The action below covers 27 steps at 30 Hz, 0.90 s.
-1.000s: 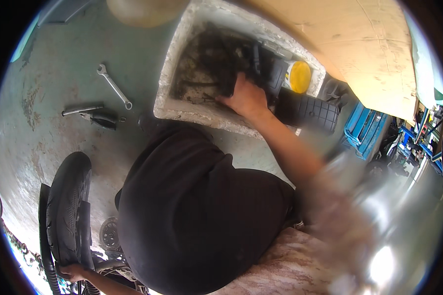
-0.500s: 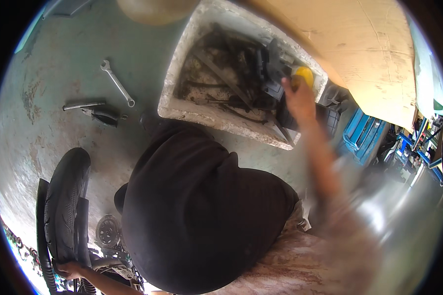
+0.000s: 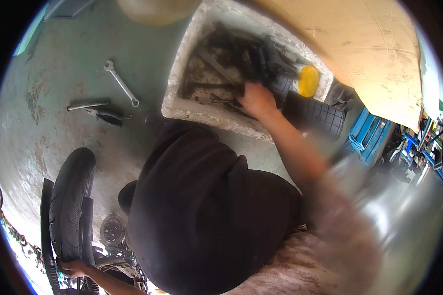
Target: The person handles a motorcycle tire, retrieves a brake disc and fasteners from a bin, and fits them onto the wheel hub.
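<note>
My right hand (image 3: 257,100) reaches down into a worn white foam box (image 3: 182,112), its fingers bent among dark metal and plastic parts (image 3: 226,69). The fingertips are hidden, so what they grip does not show. Just beyond the hand, a white container with a yellow lid (image 3: 308,81) lies at the box's right end, beside a black gridded plastic piece (image 3: 320,115). At the lower left, my left hand (image 3: 75,268) has its fingers curled against the near end of a black tyre (image 3: 73,211), between dark fork tubes.
A combination wrench (image 3: 121,83), a metal bar (image 3: 88,105) and black-handled pliers (image 3: 108,117) lie on the floor to the left. Cardboard (image 3: 359,44) borders the box's far right side. A blue rack (image 3: 370,135) stands at right. My dark-clothed leg (image 3: 206,211) fills the middle.
My right hand has moved left and nearer, from beside the yellow-lidded container to the dark parts at the middle of the box. The left hand keeps its place on the tyre.
</note>
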Motion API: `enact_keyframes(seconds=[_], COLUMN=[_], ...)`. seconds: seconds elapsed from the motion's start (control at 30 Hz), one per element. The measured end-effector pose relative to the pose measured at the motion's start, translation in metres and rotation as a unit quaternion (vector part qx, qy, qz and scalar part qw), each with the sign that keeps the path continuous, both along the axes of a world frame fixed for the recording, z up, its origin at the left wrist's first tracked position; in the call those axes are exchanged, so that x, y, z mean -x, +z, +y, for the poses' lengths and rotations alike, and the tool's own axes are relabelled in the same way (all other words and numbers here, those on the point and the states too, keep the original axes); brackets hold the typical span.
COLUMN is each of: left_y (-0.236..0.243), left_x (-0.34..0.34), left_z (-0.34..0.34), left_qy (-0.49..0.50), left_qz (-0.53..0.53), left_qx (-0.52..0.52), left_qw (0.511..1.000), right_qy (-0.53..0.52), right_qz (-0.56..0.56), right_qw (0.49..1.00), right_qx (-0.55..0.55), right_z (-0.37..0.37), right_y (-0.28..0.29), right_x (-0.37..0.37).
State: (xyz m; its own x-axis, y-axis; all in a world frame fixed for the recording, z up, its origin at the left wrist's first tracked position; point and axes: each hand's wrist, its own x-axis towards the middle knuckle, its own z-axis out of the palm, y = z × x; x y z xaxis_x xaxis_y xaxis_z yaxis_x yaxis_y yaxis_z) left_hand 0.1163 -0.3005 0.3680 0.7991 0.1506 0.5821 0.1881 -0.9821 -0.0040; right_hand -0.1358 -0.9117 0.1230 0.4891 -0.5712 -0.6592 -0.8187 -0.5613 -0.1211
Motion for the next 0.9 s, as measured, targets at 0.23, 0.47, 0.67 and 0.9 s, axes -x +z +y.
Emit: enact_keyframes(seconds=[0.23, 0.47, 0.67, 0.9], left_y=[-0.002, -0.004, 0.001, -0.007], left_x=[-0.002, -0.011, -0.004, -0.009], left_z=[0.038, 0.056, 0.043, 0.059], left_qy=[0.014, -0.042, -0.022, -0.005], left_qz=[0.024, -0.001, -0.005, -0.008], left_qx=[-0.151, -0.044, -0.031, 0.002], left_qw=[0.988, 0.998, 0.999, 1.000], right_qy=[0.115, 0.193, 0.068, 0.208], right_qz=[0.035, 0.143, -0.108, -0.207], right_qw=[0.985, 0.962, 0.988, 0.951], right_qx=[-0.122, -0.132, -0.082, -0.097], right_z=[-0.015, -0.032, -0.022, 0.034], right_y=[0.025, 0.032, 0.029, -0.058], right_x=[0.003, 0.034, -0.033, -0.077])
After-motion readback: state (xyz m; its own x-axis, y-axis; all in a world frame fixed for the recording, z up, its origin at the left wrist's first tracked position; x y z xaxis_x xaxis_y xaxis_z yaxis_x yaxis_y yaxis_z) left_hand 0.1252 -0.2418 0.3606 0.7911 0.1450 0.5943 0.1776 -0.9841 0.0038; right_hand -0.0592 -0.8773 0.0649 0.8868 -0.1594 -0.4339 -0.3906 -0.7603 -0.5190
